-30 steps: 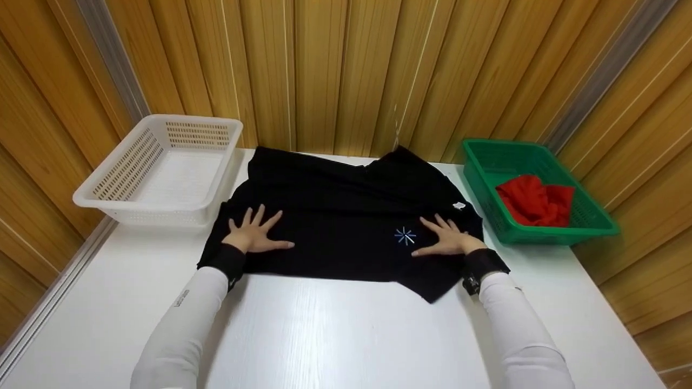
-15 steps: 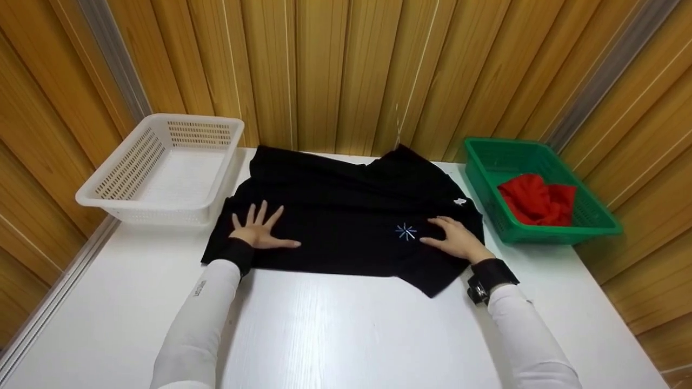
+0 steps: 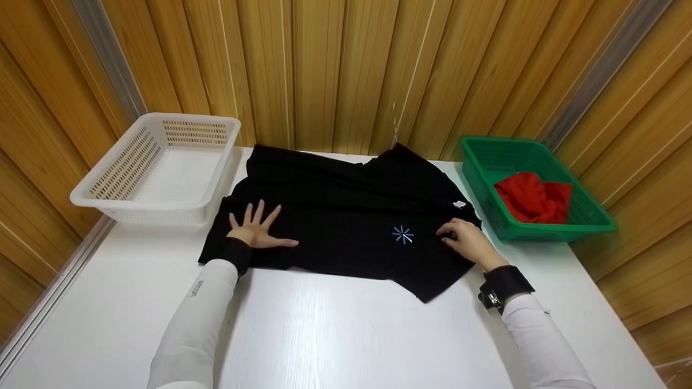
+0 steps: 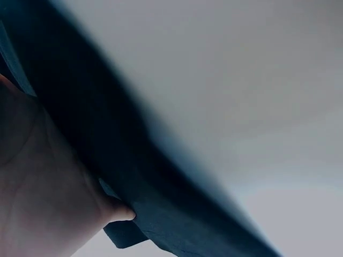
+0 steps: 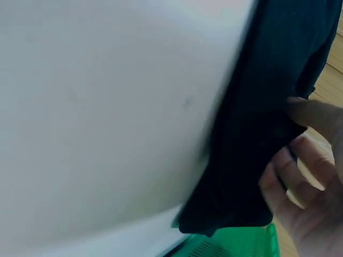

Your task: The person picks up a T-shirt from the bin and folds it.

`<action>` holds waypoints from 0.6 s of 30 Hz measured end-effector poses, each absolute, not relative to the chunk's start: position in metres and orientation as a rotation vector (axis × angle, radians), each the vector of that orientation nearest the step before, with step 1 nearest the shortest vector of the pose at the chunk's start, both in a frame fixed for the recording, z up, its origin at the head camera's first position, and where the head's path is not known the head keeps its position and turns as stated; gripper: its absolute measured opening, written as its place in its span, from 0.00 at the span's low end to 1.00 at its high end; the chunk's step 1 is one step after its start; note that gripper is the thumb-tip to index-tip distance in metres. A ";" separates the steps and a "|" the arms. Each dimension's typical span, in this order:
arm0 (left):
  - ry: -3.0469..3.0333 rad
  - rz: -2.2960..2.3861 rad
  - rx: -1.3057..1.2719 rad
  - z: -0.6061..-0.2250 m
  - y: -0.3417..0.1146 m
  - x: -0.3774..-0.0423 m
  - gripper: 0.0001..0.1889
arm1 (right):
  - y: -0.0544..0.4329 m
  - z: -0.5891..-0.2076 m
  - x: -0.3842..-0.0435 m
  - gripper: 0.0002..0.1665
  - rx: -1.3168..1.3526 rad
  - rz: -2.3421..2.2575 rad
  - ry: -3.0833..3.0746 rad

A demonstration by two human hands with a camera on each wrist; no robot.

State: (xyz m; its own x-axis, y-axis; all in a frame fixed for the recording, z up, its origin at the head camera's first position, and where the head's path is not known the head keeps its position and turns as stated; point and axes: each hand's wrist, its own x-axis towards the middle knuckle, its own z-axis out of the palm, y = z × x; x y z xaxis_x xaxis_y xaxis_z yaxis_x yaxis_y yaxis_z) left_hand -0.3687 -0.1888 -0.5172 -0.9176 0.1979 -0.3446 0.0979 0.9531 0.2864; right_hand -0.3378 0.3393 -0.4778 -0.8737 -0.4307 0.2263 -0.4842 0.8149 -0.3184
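A black T-shirt [image 3: 335, 216] lies spread on the white table, with a blue starburst print and a small white mark near its right end. My left hand [image 3: 253, 231] rests flat on the shirt's left part, fingers and thumb spread wide. At the right end, by the sleeve, my right hand [image 3: 466, 240] has its fingers curled and pinches the cloth. The right wrist view shows that hand's thumb [image 5: 316, 115] at the black cloth [image 5: 241, 160] with the other fingers bent below. In the left wrist view the cloth [image 4: 134, 171] runs past the left palm [image 4: 43, 187].
To the left stands a white plastic basket [image 3: 216, 178] with slotted walls. A green basket [image 3: 546, 233] holding a red cloth [image 3: 532, 197] is at the right. Wood-patterned panels [image 3: 324, 70] close off the back and sides of the table [image 3: 346, 335].
My right hand has gone from lying flat and spread to curled fingers pinching the shirt, its wrist lifted and shifted right. My left hand stays flat, its forearm slightly further right.
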 end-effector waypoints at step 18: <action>2.719 0.383 0.214 -0.517 -0.189 -0.369 0.69 | 0.366 -0.411 -0.301 0.16 0.736 0.757 -3.378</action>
State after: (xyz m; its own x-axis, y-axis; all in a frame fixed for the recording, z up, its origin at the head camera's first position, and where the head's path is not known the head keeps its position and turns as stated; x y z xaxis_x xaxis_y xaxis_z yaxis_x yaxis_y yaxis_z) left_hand -0.3685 -0.1886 -0.5171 -0.9144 0.1999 -0.3520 0.0950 0.9512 0.2934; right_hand -0.3006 0.3660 -0.4106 -0.8390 -0.4643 -0.2837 -0.2989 0.8290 -0.4727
